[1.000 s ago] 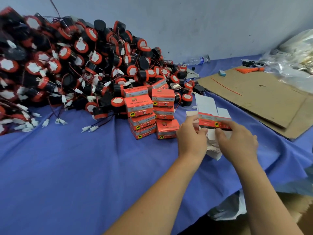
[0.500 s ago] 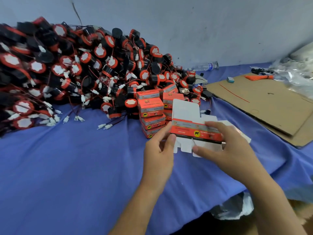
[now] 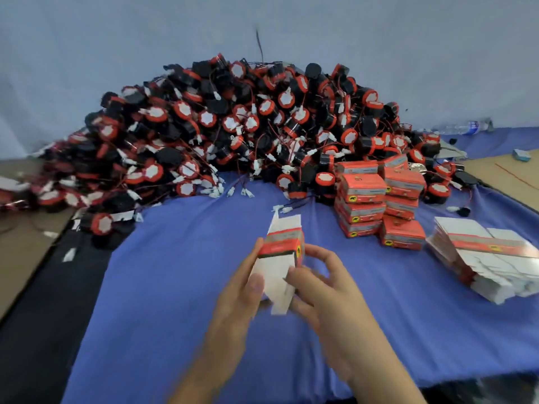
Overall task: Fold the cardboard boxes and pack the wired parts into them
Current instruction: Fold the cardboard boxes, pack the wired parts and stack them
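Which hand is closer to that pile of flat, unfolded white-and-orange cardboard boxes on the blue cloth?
Right. The right hand holds the half-folded orange-and-white carton, with the pile of flat white-and-orange cardboard boxes off to its right; the left hand grips the carton's other side.

No legible text (boxes [image 3: 360, 188] blurred)

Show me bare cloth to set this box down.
Widest: blue cloth left of the left hand and held box, between the wired parts pile and the near edge. Smaller: right of the right hand, nearer than the flat blanks. Crowded around the packed boxes.
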Demonstrator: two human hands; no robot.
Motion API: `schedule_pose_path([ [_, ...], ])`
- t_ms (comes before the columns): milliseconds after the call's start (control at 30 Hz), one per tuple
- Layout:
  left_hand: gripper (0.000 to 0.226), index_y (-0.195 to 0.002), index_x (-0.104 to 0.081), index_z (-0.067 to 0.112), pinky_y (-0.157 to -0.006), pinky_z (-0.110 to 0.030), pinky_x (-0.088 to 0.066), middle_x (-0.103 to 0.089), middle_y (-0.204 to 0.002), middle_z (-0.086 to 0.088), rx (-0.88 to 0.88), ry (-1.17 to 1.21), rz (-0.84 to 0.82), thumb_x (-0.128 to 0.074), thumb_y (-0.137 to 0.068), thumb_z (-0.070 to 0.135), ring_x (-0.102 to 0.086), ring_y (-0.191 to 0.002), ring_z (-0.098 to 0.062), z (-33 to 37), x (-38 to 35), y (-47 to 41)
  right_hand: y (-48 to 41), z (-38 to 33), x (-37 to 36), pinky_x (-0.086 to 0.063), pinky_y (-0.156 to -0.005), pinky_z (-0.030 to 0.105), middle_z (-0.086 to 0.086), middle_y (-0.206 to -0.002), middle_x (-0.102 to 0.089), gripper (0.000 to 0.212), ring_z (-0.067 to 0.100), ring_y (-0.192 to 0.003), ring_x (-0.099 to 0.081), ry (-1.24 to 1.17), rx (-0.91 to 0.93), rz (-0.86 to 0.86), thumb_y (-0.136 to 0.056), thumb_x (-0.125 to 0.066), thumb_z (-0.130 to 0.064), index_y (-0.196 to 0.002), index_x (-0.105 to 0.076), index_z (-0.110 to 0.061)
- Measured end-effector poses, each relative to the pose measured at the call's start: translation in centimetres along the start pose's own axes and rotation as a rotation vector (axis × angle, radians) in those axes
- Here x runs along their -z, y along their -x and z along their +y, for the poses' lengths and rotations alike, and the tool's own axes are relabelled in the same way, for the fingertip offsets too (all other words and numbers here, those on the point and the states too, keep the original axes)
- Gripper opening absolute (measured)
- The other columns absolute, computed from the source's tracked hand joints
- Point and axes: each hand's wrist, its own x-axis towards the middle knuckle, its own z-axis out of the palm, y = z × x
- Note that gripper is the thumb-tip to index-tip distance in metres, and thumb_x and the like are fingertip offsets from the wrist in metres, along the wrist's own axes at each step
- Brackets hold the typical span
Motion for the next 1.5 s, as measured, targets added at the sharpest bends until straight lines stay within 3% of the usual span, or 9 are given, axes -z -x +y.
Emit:
schedule_pose_path([
  [133, 0.096, -0.148, -0.046, 0.043, -0.103, -0.02, -0.048, -0.055, -0.148, 0.013, -0.106, -0.21, -0.027, -0.092, -0.066, 0.056, -0.056, -0.134, -0.009, 0.2, 4.0, 1.8, 0.8, 1.1, -2.9, -0.062, -0.083, 0.039, 0.018, -0.117, -0.074, 0.062, 0.033, -0.109, -0.073, -0.27, -0.19, -0.045, -0.078, -0.075, -0.031, -0.133, -0.056, -0.011],
  [300, 0.067, -0.132, -0.056, 0.034, -0.096, -0.035, -0.054, -0.062, -0.128, 0.009, -0.282, -0.27, 0.268, -0.087, -0.072, 0.041, -0.064, -0.115, -0.021, 1.0, 6.2, 3.0, 2.0, 2.5, -5.3, -0.056, -0.101, 0.046, 0.011, -0.111, -0.077, 0.064, 0.021, -0.106, -0.074, -0.074, -0.333, -0.157, -0.066, -0.079, -0.057, -0.118, -0.068, -0.02],
  [400, 0.056, -0.124, -0.059, 0.038, -0.09, -0.018, -0.05, -0.062, -0.124, 0.011, -0.323, -0.387, 0.264, -0.084, -0.074, 0.044, -0.064, -0.112, -0.016, 2.1, 7.8, 3.5, 2.4, 2.3, -5.4, -0.061, -0.092, 0.044, -0.009, -0.113, -0.076, 0.054, 0.006, -0.112, -0.07, 0.061, -0.273, -0.107, -0.055, -0.08, -0.064, -0.1, -0.078, -0.034],
  [567, 0.066, -0.127, -0.059, 0.036, -0.093, -0.021, -0.05, -0.063, -0.133, 0.009, -0.313, -0.443, 0.136, -0.089, -0.069, 0.044, -0.063, -0.12, -0.019, 4.0, 9.7, 4.0, 1.6, 0.0, -3.8, -0.059, -0.084, 0.057, 0.003, -0.131, -0.069, 0.077, 0.02, -0.125, -0.064, -0.08, -0.338, -0.179, -0.061, -0.082, -0.057, -0.124, -0.073, -0.013],
  [700, 0.072, -0.13, -0.06, 0.04, -0.102, -0.026, -0.047, -0.061, -0.136, 0.008, -0.306, -0.541, 0.071, -0.086, -0.063, 0.042, -0.056, -0.129, -0.019, 4.7, 10.7, 4.5, 1.2, -0.6, -4.1, -0.062, -0.081, 0.054, 0.004, -0.137, -0.065, 0.099, 0.026, -0.126, -0.063, 0.077, -0.291, -0.109, -0.055, -0.08, -0.073, -0.141, -0.058, -0.03],
  [800, 0.071, -0.131, -0.06, 0.042, -0.104, -0.023, -0.045, -0.058, -0.14, 0.012, -0.31, -0.567, 0.008, -0.086, -0.065, 0.051, -0.05, -0.136, -0.017, 4.9, 10.8, 4.8, 1.5, -0.6, -5.2, -0.06, -0.084, 0.046, 0.003, -0.134, -0.068, 0.063, 0.023, -0.122, -0.066, 0.043, -0.197, -0.291, -0.08, -0.075, -0.061, -0.138, -0.057, -0.047],
  [967, 0.078, -0.132, -0.061, 0.041, -0.104, -0.024, -0.046, -0.06, -0.14, 0.016, -0.327, -0.574, -0.016, -0.091, -0.06, 0.05, -0.049, -0.138, -0.017, 5.5, 11.3, 4.8, 1.6, 0.0, -6.0, -0.058, -0.082, 0.036, 0.013, -0.123, -0.071, 0.035, 0.022, -0.099, -0.069, 0.147, -0.1, -0.321, -0.084, -0.075, -0.023, -0.119, -0.072, -0.022],
  [1267, 0.075, -0.12, -0.065, 0.042, -0.098, -0.018, -0.045, -0.064, -0.131, 0.018, -0.33, -0.523, 0.02, -0.094, -0.05, 0.049, -0.053, -0.13, -0.016, 6.2, 10.8, 5.4, 1.9, 0.9, -7.0, -0.057, -0.071, 0.033, 0.008, -0.109, -0.075, 0.029, 0.023, -0.09, -0.071, 0.331, -0.072, -0.2, -0.079, -0.086, -0.007, -0.101, -0.073, -0.022],
  [1500, 0.094, -0.134, -0.06, 0.05, -0.106, -0.022, -0.045, -0.059, -0.141, 0.018, -0.203, -0.401, -0.065, -0.095, -0.047, 0.044, -0.052, -0.133, -0.007, 5.9, 10.9, 6.0, 2.1, 1.4, -7.0, -0.057, -0.058, 0.028, 0.006, -0.094, -0.075, 0.025, 0.031, -0.092, -0.071, 0.396, 0.033, -0.094, -0.085, -0.081, -0.005, -0.091, -0.071, -0.027],
])
